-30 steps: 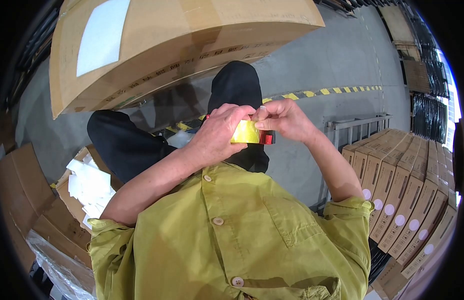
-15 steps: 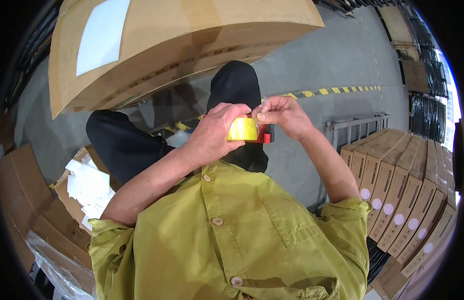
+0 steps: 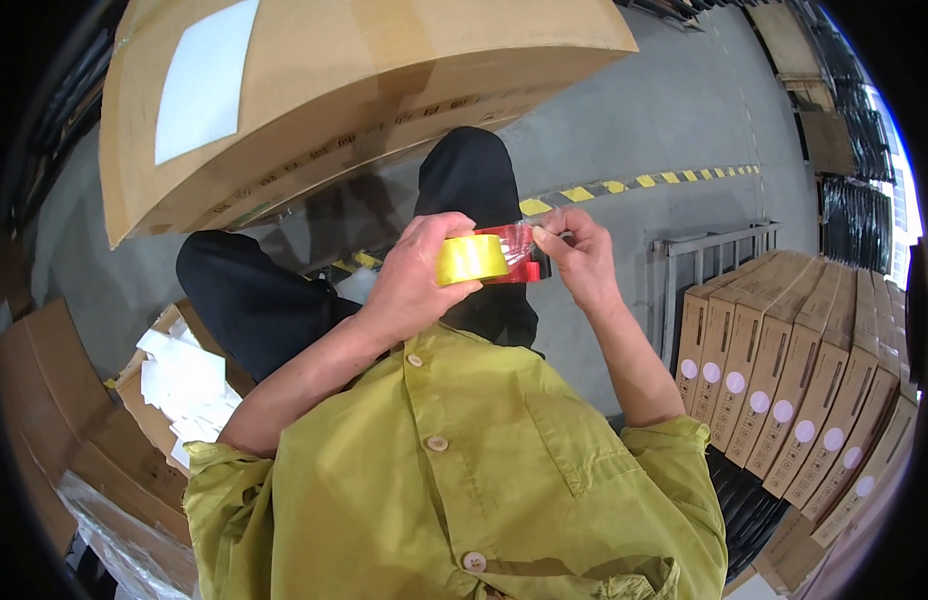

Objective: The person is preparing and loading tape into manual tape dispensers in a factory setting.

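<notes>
My left hand (image 3: pixel 408 272) is wrapped round a roll of yellow packing tape (image 3: pixel 472 260) on a red tape dispenser (image 3: pixel 529 271). The dispenser sits over my lap, and my palm hides part of it. A strip of clear-looking tape stretches from the roll across the red frame. At its free end, my right hand (image 3: pixel 581 258) pinches the strip between thumb and curled fingers, just right of the dispenser.
A large cardboard box (image 3: pixel 384 60) with a white sheet (image 3: pixel 206 80) on it stands ahead. At lower left, an open carton (image 3: pixel 154 410) holds white papers (image 3: pixel 184 380). Rows of upright cartons (image 3: pixel 784 370) and a grey metal rail frame (image 3: pixel 719 238) are on the right.
My left hand has shifted slightly left with the dispenser. My right hand has moved a little right and down, and more of the tape strip and red frame now shows.
</notes>
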Motion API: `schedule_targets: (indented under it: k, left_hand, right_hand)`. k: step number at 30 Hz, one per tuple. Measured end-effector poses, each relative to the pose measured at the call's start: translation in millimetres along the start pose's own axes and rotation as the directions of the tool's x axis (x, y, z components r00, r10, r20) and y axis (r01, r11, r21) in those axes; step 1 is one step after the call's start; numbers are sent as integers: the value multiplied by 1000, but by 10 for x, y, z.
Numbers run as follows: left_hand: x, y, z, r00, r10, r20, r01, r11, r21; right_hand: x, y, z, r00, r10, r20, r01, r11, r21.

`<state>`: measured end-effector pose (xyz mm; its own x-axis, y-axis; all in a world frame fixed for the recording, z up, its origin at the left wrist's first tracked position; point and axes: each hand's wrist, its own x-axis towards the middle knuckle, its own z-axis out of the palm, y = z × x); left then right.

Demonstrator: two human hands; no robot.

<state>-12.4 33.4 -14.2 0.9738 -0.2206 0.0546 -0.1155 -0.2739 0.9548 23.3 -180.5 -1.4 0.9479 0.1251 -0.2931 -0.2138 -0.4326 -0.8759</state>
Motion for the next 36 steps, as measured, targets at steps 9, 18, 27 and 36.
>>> schedule_targets:
  k: [9, 18, 27, 36]
  left_hand:
    - [-60, -76, -1, 997, -80, -22, 78, 993, -87]
    - [-21, 18, -121, 991, -133, 33, 135, 987, -89]
    - [71, 125, -44, 982, -170, 83, 174, 984, -42]
    - [243, 289, 68, 995, 25, -94, 6, 947, 322]
  right_hand:
    - [-221, 139, 50, 983, 131, -125, -59, 884, 464]
    - [-136, -167, 83, 963, -120, -242, 197, 926, 322]
    - [-77, -755, 69, 845, -480, -234, 454, 877, -157]
    - [74, -683, 162, 843, -443, -305, 435, 895, -98]
